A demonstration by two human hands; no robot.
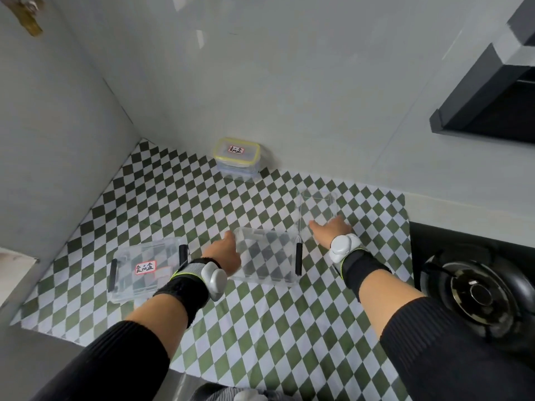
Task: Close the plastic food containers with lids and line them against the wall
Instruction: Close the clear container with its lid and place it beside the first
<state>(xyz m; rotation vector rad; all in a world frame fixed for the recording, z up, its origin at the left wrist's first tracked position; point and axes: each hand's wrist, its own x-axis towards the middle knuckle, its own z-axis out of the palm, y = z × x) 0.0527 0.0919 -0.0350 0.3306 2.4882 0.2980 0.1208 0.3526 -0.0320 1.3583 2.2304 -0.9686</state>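
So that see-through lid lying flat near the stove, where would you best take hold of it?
Probably by its near short edge, coming from the front right. The clear lid lies flat on the checked cloth, so only its rim gives purchase: fingers need to hook under an edge and lift. The right hand already rests on that near edge, while the left hand steadies the open container it belongs on.

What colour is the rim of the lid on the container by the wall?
Yellow, on the container against the wall, seen in the head view.
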